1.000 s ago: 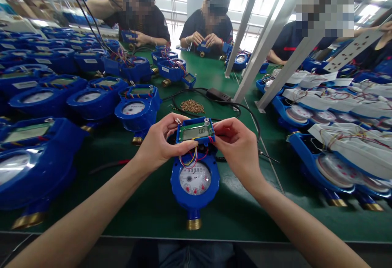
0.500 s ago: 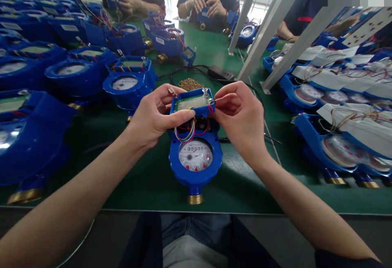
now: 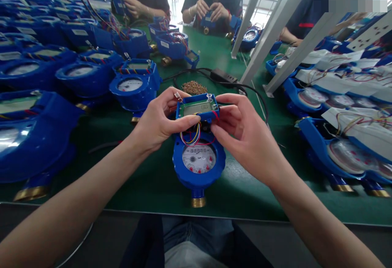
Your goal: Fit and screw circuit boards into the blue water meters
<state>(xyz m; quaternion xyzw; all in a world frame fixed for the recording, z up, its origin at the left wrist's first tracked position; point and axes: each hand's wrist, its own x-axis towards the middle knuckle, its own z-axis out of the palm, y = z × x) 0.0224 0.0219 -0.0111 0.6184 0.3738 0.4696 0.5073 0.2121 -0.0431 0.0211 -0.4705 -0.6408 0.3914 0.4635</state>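
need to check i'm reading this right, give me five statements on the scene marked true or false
1. The left hand grips the open rectangular blue plastic housing with a grey display. True.
2. The round white dial faces down. False: it faces up.
3. Thin multicoloured wires loop out from the housing's near side. True.
4. The heap of small brass-coloured metal pieces lies nearer the camera than the dial. False: it lies beyond the dial.
5. The right hand is at the housing's right end. True.
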